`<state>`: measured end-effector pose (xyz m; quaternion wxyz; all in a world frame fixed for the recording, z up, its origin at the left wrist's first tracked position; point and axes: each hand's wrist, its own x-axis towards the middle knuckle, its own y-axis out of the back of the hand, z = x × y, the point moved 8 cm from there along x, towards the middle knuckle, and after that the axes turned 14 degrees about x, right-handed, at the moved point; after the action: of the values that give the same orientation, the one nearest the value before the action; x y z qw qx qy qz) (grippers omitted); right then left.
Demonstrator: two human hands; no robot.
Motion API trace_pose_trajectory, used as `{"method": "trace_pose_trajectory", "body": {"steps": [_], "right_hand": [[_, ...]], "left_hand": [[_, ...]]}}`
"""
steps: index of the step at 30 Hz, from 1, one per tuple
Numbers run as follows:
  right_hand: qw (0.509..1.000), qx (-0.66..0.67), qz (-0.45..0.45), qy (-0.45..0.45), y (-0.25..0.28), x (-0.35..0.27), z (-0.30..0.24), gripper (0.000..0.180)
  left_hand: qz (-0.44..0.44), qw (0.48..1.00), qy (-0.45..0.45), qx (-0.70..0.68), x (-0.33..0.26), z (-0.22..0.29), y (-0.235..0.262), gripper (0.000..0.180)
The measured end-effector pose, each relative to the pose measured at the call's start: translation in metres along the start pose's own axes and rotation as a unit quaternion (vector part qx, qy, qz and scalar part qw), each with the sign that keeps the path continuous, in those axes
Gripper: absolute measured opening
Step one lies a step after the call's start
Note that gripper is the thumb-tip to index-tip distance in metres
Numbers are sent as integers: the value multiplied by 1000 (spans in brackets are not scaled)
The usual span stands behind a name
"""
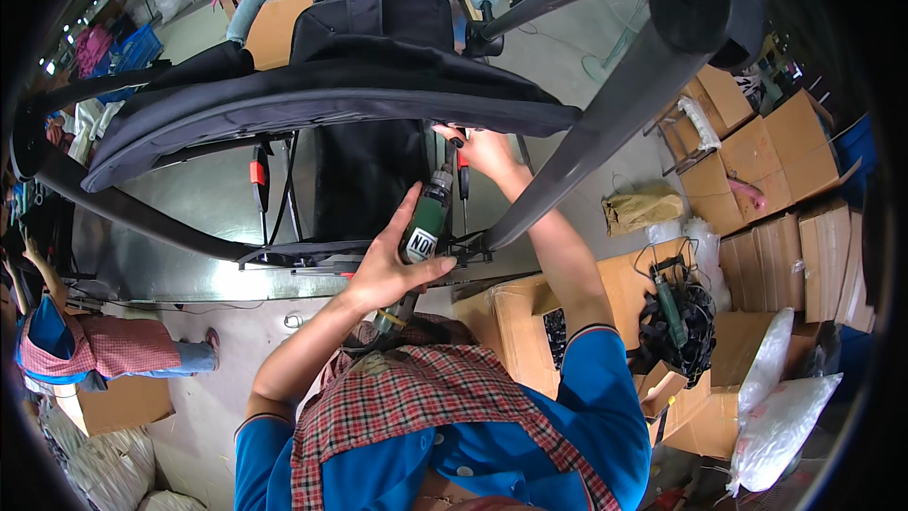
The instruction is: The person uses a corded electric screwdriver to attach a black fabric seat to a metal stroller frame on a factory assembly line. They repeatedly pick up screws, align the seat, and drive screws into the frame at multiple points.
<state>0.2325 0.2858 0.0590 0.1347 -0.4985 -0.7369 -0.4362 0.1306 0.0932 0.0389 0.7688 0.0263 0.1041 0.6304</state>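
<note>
My left hand (382,263) is wrapped round a green electric drill (431,213), its chuck angled up and away from me. Near the drill's tip, the fingers of my right hand (488,153) are closed on a small dark part; its kind is too hidden to tell. Both hands work at the right side of a black stroller (369,175), below the edge of its dark canopy (322,109). A red and black piece (462,175) on a thin rod stands beside the drill; a similar red piece (257,172) is on the left side.
The stroller rests on a shiny metal table (170,237). Its thick grey frame tube (586,132) crosses close at the right. A cardboard box (515,322) stands near my right arm, with another green power tool (670,312) beyond. A co-worker (123,341) is at the left.
</note>
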Motion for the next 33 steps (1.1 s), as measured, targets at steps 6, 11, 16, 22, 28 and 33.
{"method": "trace_pose_trajectory", "body": {"steps": [6,11,16,22,28,33], "right_hand": [[1000,-15,26,7,-3,-3,7,20],[998,-18,47,37,1,-3,4,20],[999,-4,33,-3,-1,-4,7,19],[987,-10,-102,-122,-9,-12,20,39],[975,205,-77,32,5,-22,6,45],[982,179,-47,-39,-2,-23,31,40]], "left_hand": [[41,999,-4,4,10,-1,2,109],[48,999,8,1,11,3,1,108],[57,998,1,2,14,3,0,108],[65,998,0,9,22,-5,2,106],[87,996,4,5,19,-2,0,101],[109,994,-24,19,14,-4,0,103]]}}
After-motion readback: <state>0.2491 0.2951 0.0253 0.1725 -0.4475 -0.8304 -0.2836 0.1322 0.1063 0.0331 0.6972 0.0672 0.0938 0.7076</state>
